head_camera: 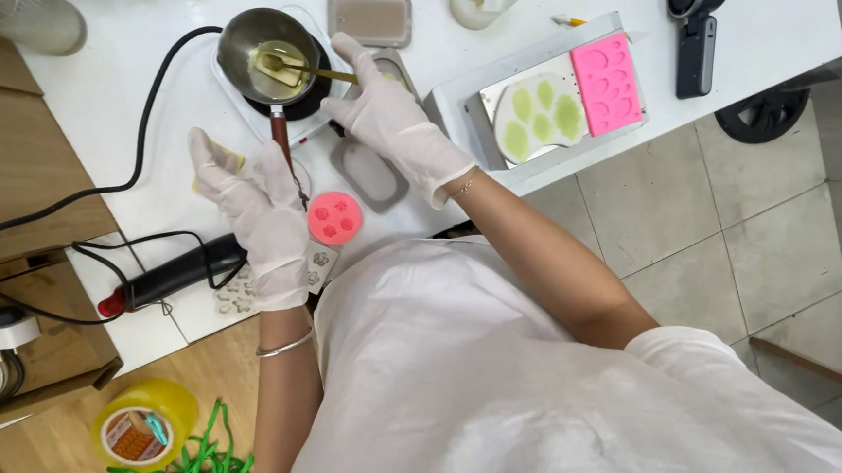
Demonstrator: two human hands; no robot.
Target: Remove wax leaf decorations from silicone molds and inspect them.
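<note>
Your gloved left hand hovers open beside the small pink mould; your right hand grips a gold spoon, stirring yellow wax in the saucepan. Pouring likely needs the handle grasped.

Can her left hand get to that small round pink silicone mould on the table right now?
Probably yes. The gloved left hand hovers just beside the small round pink silicone mould, with nothing lying between them, though its fingers seem to hold a small yellowish piece.
</note>
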